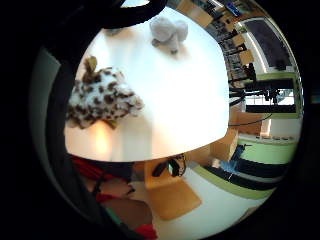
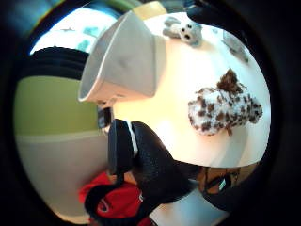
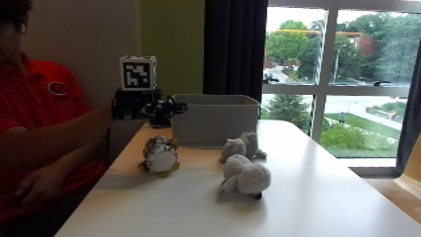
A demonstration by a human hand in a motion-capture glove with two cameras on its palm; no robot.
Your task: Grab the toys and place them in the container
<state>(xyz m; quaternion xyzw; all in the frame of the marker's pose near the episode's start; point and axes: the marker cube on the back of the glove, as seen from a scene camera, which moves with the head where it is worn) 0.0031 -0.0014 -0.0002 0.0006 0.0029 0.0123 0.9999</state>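
Outside view: gloved right hand [image 3: 154,111] hovers above spotted owl plush [image 3: 160,156], beside grey container [image 3: 215,119].
Grip state cannot be told; a hasty reach could topple the owl off the tabletop [image 3: 315,197] edge.

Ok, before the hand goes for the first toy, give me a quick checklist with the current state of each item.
1. Gloved right hand free of any toy: ok, it hovers above the table near the container, holding nothing.
2. Container upright, opening unobstructed: ok; whether it already holds anything, cannot tell.
3. Spotted toy reachable: ok, it stands on the table nearest the hand, apart from the others.
4. Grey toy and smaller grey toy still out: ok, both on the table.
5. Path from spotted toy to container clear: ok.
6. Fingers ready for a grip: cannot tell.
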